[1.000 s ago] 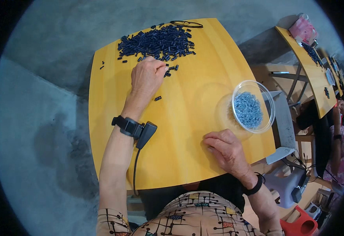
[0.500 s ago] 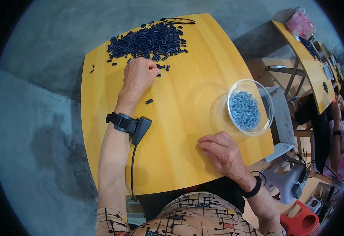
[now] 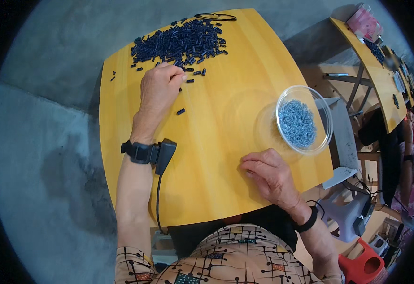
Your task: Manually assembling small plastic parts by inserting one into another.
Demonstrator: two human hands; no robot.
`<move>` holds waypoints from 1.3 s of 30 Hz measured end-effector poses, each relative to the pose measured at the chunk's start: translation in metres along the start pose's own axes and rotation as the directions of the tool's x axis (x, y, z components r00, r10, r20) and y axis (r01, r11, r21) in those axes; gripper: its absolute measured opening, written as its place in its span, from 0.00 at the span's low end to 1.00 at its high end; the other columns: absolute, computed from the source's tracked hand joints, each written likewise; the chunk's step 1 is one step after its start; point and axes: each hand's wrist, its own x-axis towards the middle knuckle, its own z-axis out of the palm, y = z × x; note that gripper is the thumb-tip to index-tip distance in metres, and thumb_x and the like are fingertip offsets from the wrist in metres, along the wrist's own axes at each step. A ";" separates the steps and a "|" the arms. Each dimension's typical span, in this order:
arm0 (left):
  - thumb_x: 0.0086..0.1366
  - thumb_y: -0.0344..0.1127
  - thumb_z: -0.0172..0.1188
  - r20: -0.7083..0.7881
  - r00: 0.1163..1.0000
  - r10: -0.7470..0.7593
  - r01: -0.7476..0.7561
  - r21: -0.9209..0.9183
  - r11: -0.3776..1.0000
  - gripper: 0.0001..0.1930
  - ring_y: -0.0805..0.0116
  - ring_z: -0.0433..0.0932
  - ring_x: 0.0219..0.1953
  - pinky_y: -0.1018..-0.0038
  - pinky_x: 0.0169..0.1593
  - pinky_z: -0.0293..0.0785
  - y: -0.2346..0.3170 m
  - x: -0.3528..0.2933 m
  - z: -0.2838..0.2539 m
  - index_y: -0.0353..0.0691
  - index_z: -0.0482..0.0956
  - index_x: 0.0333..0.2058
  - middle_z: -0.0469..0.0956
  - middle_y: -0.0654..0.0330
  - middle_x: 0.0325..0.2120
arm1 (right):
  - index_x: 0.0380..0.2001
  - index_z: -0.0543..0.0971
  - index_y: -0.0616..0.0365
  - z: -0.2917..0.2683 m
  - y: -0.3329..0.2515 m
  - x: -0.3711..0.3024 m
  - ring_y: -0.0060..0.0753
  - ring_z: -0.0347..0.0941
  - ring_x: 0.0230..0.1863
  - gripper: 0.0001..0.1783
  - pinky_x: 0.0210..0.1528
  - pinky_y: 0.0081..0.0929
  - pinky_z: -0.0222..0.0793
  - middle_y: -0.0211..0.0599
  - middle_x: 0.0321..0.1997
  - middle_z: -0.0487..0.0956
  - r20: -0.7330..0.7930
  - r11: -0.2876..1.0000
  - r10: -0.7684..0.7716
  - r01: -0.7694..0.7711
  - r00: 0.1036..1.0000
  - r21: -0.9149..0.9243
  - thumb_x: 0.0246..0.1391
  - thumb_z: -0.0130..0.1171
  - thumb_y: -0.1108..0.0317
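My left hand (image 3: 158, 89) is closed at the near edge of a pile of small dark blue cylindrical pieces (image 3: 178, 43). Its fingertips are curled in, and I cannot make out whether they hold a piece. Several loose pieces lie just right of that hand, and a single dark piece (image 3: 181, 111) lies nearer to me. My right hand (image 3: 270, 177) rests low over the table's near right part, thumb and fingers pinched together. What it holds, if anything, is hidden. Beyond it stands a clear round bowl (image 3: 328, 113) of small shiny silvery-blue pieces (image 3: 297, 124).
A pair of dark-framed glasses (image 3: 216, 17) lies at the far edge of the yellow wooden table (image 3: 226, 142). A strapped device (image 3: 143, 152) with a cable sits on my left wrist. To the right are another table (image 3: 370, 66), a seated person, and a red stool (image 3: 365, 262).
My left hand has drawn a little leftward, and a dark piece now shows beside its fingers. My right hand keeps its pinch in nearly the same place. The whole view has shifted slightly.
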 end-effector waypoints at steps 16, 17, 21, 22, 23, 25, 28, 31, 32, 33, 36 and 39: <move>0.52 0.28 0.62 0.029 0.999 -0.015 0.018 -0.106 0.994 0.03 0.60 0.76 0.27 0.70 0.31 0.71 0.016 -0.077 0.001 0.35 0.79 0.27 0.76 0.56 0.24 | 0.30 0.78 0.61 0.002 0.000 -0.004 0.42 0.72 0.36 0.11 0.38 0.32 0.69 0.39 0.36 0.78 -0.009 0.999 -0.017 0.016 1.000 -0.035 0.39 0.60 0.81; 0.53 0.28 0.62 0.028 0.999 -0.023 0.026 -0.117 0.993 0.03 0.58 0.77 0.27 0.69 0.32 0.73 0.017 -0.079 0.000 0.36 0.80 0.27 0.77 0.56 0.25 | 0.30 0.78 0.61 0.003 -0.001 -0.003 0.43 0.72 0.36 0.11 0.38 0.32 0.69 0.39 0.36 0.78 -0.019 0.999 -0.022 0.022 1.000 -0.033 0.39 0.60 0.81; 0.52 0.27 0.63 0.004 1.000 -0.009 0.010 -0.142 0.990 0.05 0.58 0.77 0.27 0.70 0.32 0.73 0.021 -0.085 -0.007 0.36 0.80 0.29 0.77 0.55 0.26 | 0.30 0.78 0.61 0.003 0.001 -0.003 0.43 0.72 0.36 0.10 0.38 0.33 0.69 0.40 0.36 0.78 -0.028 0.999 -0.028 0.027 0.999 -0.035 0.40 0.60 0.81; 0.51 0.27 0.63 -0.003 0.997 -0.079 0.076 -0.235 0.969 0.06 0.59 0.76 0.28 0.70 0.32 0.73 0.026 -0.087 -0.012 0.35 0.80 0.30 0.76 0.55 0.27 | 0.30 0.78 0.61 0.003 0.002 -0.004 0.43 0.72 0.36 0.10 0.38 0.33 0.69 0.40 0.36 0.78 -0.024 0.999 -0.017 0.016 1.000 -0.032 0.40 0.60 0.81; 0.50 0.27 0.64 -0.004 0.989 -0.150 0.140 -0.325 0.935 0.08 0.59 0.76 0.28 0.71 0.33 0.73 0.032 -0.090 -0.016 0.35 0.80 0.31 0.76 0.55 0.28 | 0.30 0.78 0.61 0.003 0.002 -0.004 0.43 0.72 0.36 0.10 0.38 0.33 0.69 0.40 0.36 0.78 -0.021 0.999 -0.015 0.014 1.000 -0.042 0.40 0.60 0.81; 0.48 0.27 0.65 0.079 0.996 -0.042 0.063 -0.290 0.955 0.09 0.60 0.76 0.29 0.71 0.34 0.73 0.033 -0.103 -0.029 0.35 0.80 0.31 0.75 0.55 0.29 | 0.31 0.78 0.61 0.002 0.003 -0.005 0.43 0.72 0.36 0.10 0.38 0.33 0.69 0.40 0.36 0.78 -0.019 0.999 -0.001 0.000 1.000 -0.052 0.40 0.60 0.81; 0.46 0.27 0.66 0.175 0.972 0.158 -0.102 -0.290 0.951 0.11 0.63 0.75 0.30 0.74 0.34 0.72 0.060 -0.123 -0.038 0.35 0.80 0.31 0.75 0.56 0.30 | 0.31 0.78 0.61 0.005 0.002 -0.004 0.43 0.72 0.36 0.10 0.38 0.32 0.70 0.40 0.36 0.78 -0.032 0.999 -0.016 0.014 0.999 -0.043 0.40 0.61 0.80; 0.44 0.27 0.67 0.197 0.952 0.236 -0.163 -0.326 0.931 0.11 0.65 0.75 0.30 0.75 0.32 0.71 0.077 -0.132 -0.020 0.36 0.80 0.30 0.75 0.58 0.29 | 0.31 0.78 0.61 0.005 0.000 -0.004 0.42 0.72 0.36 0.11 0.38 0.32 0.70 0.39 0.36 0.78 -0.017 0.998 -0.005 0.004 1.000 -0.063 0.39 0.61 0.80; 0.44 0.27 0.67 0.210 0.953 0.218 -0.142 -0.323 0.935 0.10 0.65 0.75 0.29 0.74 0.32 0.72 0.079 -0.134 -0.013 0.37 0.80 0.29 0.74 0.59 0.27 | 0.31 0.78 0.60 0.005 0.000 -0.005 0.42 0.72 0.36 0.11 0.38 0.32 0.70 0.39 0.36 0.78 -0.024 0.998 -0.010 0.009 1.000 -0.057 0.39 0.61 0.79; 0.44 0.27 0.67 0.207 0.953 0.219 -0.144 -0.326 0.934 0.10 0.65 0.75 0.29 0.74 0.32 0.72 0.080 -0.136 -0.008 0.37 0.80 0.29 0.74 0.59 0.27 | 0.31 0.79 0.60 0.006 0.001 -0.005 0.42 0.72 0.36 0.11 0.38 0.32 0.69 0.38 0.36 0.78 -0.034 0.999 -0.017 0.015 0.999 -0.052 0.39 0.62 0.79; 0.45 0.26 0.67 0.222 0.934 0.281 -0.200 -0.330 0.923 0.07 0.65 0.76 0.29 0.74 0.32 0.72 0.085 -0.135 0.001 0.38 0.80 0.27 0.73 0.60 0.23 | 0.31 0.79 0.60 0.007 0.001 -0.007 0.41 0.72 0.36 0.11 0.38 0.32 0.69 0.38 0.35 0.78 -0.042 0.999 0.005 -0.008 0.999 -0.051 0.39 0.61 0.79; 0.47 0.25 0.66 0.229 0.929 0.290 -0.210 -0.317 0.925 0.06 0.64 0.75 0.27 0.75 0.31 0.71 0.090 -0.132 0.006 0.37 0.80 0.26 0.74 0.59 0.23 | 0.30 0.78 0.60 0.005 0.002 -0.008 0.41 0.72 0.36 0.10 0.38 0.32 0.69 0.38 0.35 0.78 -0.037 0.998 -0.009 0.007 0.999 -0.060 0.40 0.61 0.80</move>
